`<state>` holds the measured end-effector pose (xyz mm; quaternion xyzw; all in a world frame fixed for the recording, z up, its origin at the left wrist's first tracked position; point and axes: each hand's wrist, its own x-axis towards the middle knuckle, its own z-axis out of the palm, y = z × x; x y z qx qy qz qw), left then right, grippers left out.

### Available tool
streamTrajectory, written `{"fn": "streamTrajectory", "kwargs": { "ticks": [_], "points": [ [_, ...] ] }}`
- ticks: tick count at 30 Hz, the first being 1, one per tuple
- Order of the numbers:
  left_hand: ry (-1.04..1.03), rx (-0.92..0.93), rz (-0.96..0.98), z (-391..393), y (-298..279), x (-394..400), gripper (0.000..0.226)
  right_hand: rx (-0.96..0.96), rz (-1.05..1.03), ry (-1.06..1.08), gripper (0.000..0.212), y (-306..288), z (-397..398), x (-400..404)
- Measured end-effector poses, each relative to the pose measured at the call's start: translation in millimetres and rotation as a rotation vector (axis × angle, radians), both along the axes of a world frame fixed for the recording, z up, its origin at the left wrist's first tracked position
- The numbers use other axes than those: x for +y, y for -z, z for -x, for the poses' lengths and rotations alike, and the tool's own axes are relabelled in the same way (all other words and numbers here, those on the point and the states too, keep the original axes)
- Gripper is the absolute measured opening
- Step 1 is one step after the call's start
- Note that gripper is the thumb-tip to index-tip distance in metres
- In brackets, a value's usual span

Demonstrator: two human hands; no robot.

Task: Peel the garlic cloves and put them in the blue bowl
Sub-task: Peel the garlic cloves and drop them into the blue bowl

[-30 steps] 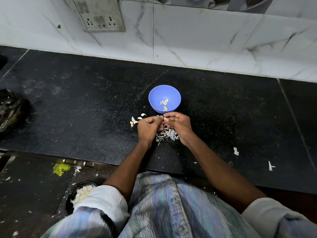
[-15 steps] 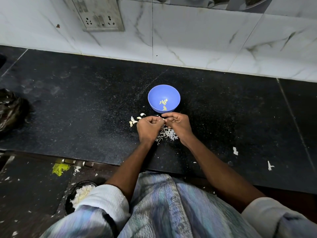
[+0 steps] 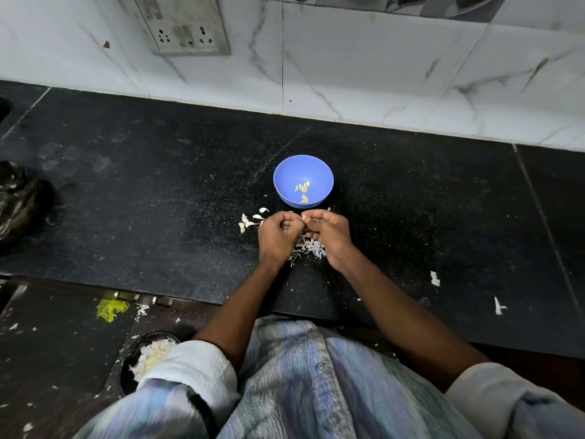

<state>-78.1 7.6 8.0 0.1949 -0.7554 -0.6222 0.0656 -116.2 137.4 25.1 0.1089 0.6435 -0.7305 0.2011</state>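
The blue bowl (image 3: 303,180) stands on the black counter with several peeled garlic cloves (image 3: 303,189) in its bottom. Just in front of it, my left hand (image 3: 276,236) and my right hand (image 3: 327,234) are held close together with fingers curled. My right hand pinches a small pale garlic clove (image 3: 304,218) at its fingertips, and my left hand's fingertips curl toward it. Whether the left hand touches the clove I cannot tell. Unpeeled cloves (image 3: 251,220) lie just left of my left hand. A heap of white garlic skins (image 3: 308,247) lies below and between my hands.
The black counter (image 3: 158,191) runs to a white tiled wall with a socket plate (image 3: 180,25). A dark plastic bag (image 3: 22,201) sits at the far left. Skin scraps (image 3: 435,278) lie at the right. On the floor, a dark bin (image 3: 148,354) holds skins.
Both hands stay in front of the bowl, shifting slightly as they work the clove. The clove's pale tip now shows at my right fingertips.
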Motion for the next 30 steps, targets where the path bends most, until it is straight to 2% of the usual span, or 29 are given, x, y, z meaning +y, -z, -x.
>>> {"fn": "streamTrajectory", "kwargs": {
  "ticks": [4, 8, 15, 17, 21, 24, 30],
  "points": [
    [0.050, 0.000, -0.034, -0.9, -1.5, -0.2, 0.009, -0.110, 0.150, 0.059, 0.016, -0.1, 2.5, 0.2],
    [0.093, 0.022, -0.036, -3.0, -1.1, -1.5, 0.017, -0.165, 0.204, 0.081, 0.016, -0.8, 4.1, 1.7],
    [0.002, 0.015, -0.029, -3.4, -3.0, -4.0, 0.023, -0.227, 0.247, 0.033, 0.015, -1.7, 3.9, 5.1],
    [-0.016, 0.031, -0.010, -3.0, -3.4, -4.9, 0.023, -0.228, 0.238, 0.014, 0.016, -2.8, 3.5, 5.4],
    [-0.042, 0.077, 0.080, -2.8, -6.5, -4.9, 0.002, -0.199, 0.214, 0.002, 0.019, -3.0, 3.3, 5.7],
    [0.003, 0.110, 0.121, -3.2, -6.1, -6.5, 0.005, -0.158, 0.209, -0.009, 0.026, -3.9, 2.3, 6.4],
    [0.004, 0.176, 0.218, -3.7, -5.7, -6.7, 0.012, -0.096, 0.168, -0.029, 0.018, -2.0, 0.5, 7.5]
  ]
}}
